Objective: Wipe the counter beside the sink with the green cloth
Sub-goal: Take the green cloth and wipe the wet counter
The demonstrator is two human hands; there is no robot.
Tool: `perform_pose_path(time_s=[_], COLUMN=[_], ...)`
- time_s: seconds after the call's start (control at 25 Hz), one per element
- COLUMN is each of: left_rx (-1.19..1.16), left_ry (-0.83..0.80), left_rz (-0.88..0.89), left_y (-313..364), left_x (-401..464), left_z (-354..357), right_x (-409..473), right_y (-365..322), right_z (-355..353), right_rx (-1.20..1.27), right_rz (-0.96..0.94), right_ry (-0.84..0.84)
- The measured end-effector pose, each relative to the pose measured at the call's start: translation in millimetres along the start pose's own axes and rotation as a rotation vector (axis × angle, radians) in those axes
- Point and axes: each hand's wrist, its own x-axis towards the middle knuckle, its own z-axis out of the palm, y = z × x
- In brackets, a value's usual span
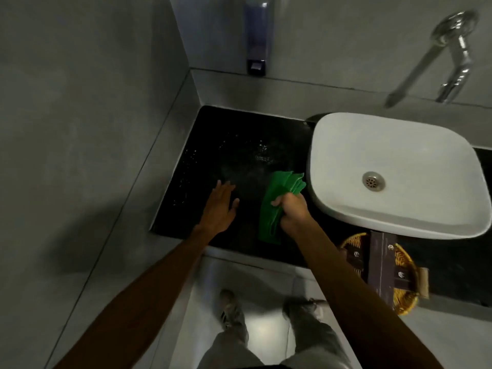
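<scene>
A folded green cloth (277,203) lies across the black counter (226,145), close to the left side of the white basin (399,155). My right hand (291,211) is closed around the cloth's middle, with its ends sticking out above and below my fist. To the left, my left hand (219,209) rests flat on the counter with fingers spread, holding nothing. Water droplets glisten on the counter's far and left parts.
A chrome tap (452,65) juts from the back wall above the basin. A soap dispenser (257,35) hangs on the wall behind the counter. A wicker basket (404,283) sits below the counter front at right. Grey walls close in at left and behind.
</scene>
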Motion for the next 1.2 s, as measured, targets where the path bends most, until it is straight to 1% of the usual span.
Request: perform_pose_path(time_s=[0.08,0.12,0.16,0.24,0.28,0.36,0.4,0.48,0.52,0.56,0.6,0.64,0.68,0.72,0.76,0.8,0.84,0.92,0.96,1.0,1.04,1.08,1.12,1.16,1.2], left_rx=[0.131,0.187,0.234,0.258,0.251,0.235,0.231,0.247,0.254,0.256,0.261,0.274,0.299,0.329,0.354,0.369,0.377,0.391,0.397,0.395,0.389,0.382,0.372,0.359,0.342], left_ry=[0.004,0.016,0.011,0.021,0.057,0.122,0.143,0.161,0.167,0.160,0.150,0.140,0.140,0.146,0.147,0.144,0.142,0.148,0.146,0.138,0.132,0.128,0.128,0.138,0.149], left_rz=[0.044,0.063,0.081,0.116,0.129,0.148,0.156,0.155,0.154,0.150,0.143,0.131,0.121,0.120,0.126,0.131,0.139,0.143,0.146,0.146,0.140,0.138,0.136,0.133,0.134], left_y=[-13.1,-20.6,-29.3,-43.3,-48.4,-56.5,-59.4,-61.7,-61.9,-61.5,-60.4,-59.9,-59.8,-59.6,-60.7,-62.1,-63.7,-65.9,-66.4,-66.4,-65.4,-63.8,-63.3,-63.5,-65.0], left_x=[39.7,55.1,68.1,76.9,76.4,83.0,83.5,82.7,83.6,87.6,88.7,88.0,87.8,87.6,90.2,92.4,92.7,92.2,92.5,92.2,91.7,92.1,93.0,93.3,92.9], left_z=[-2.5,-2.3,-0.3,9.6,17.5,27.7,30.6,33.4,34.0,33.3,32.1,32.3,34.0,35.2,35.2,36.0,37.1,38.6,37.9,36.3,35.4,35.0,35.9,36.4,35.4], right_x=[17.9,31.4,46.3,76.3,90.3,111.9,115.3,126.6,139.0,156.8,175.1,192.3,208.7,224.6,240.8,252.8,260.0,258.6,252.1,247.7,244.3,244.2,242.7,235.1,223.1], right_y=[11.8,14.6,16.1,20.2,27.8,42.4,48.8,53.8,49.0,39.3,27.4,13.7,-1.1,-14.8,-25.1,-30.8,-31.6,-15.7,-4.4,1.7,-0.8,-6.2,-10.8,-12.1,-5.3], right_z=[12.3,17.0,22.1,27.5,22.8,6.1,-2.6,-17.0,-18.5,-14.8,-7.6,3.5,17.1,33.2,55.2,82.3,112.7,168.0,179.5,173.1,151.1,120.7,88.8,63.3,49.7], right_rx=[-0.289,-0.492,-0.690,-1.005,-1.161,-1.491,-1.595,-1.713,-1.759,-1.771,-1.761,-1.708,-1.608,-1.512,-1.447,-1.431,-1.458,-1.596,-1.670,-1.717,-1.733,-1.714,-1.676,-1.619,-1.555], right_rz=[-0.212,-0.296,-0.320,-0.221,-0.212,-0.427,-0.545,-0.738,-0.789,-0.795,-0.758,-0.671,-0.566,-0.486,-0.441,-0.435,-0.478,-0.653,-0.763,-0.856,-0.915,-0.939,-0.881,-0.759,-0.623], right_ry=[0.243,0.286,0.255,0.081,0.027,0.079,0.107,0.078,0.046,0.046,0.124,0.281,0.471,0.625,0.678,0.644,0.554,0.319,0.165,0.016,-0.084,-0.048,0.121,0.320,0.471])
